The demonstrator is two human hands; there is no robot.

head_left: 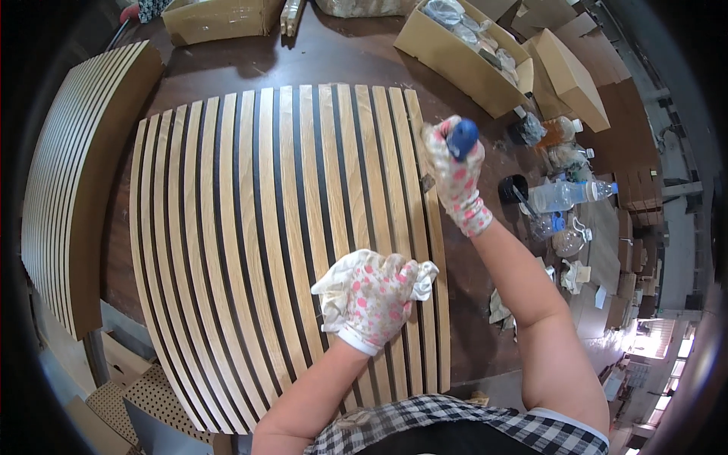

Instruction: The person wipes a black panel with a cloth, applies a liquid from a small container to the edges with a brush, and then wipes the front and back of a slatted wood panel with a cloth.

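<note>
A slatted wood panel (pixel 265 227) lies in front of me, its pale strips separated by dark gaps. My left hand (pixel 373 302), in a white glove with pink spots, is closed around a white cloth (pixel 345 271) and rests on the slats toward the panel's near right. A matching glove covers my right hand (pixel 457 171), which is wrapped around a tool with a rounded blue handle (pixel 462 139) at the panel's right edge. The tool's working end is mostly hidden beneath the fist, so its kind does not show.
Another stack of slatted panels (pixel 83 182) stands at the left. Cardboard boxes sit at the back, one a long open box (pixel 462 57) holding wrapped items. Several plastic bottles (pixel 561 196) and a black cup (pixel 513 187) line the right side. Crumpled paper (pixel 575 276) lies nearby.
</note>
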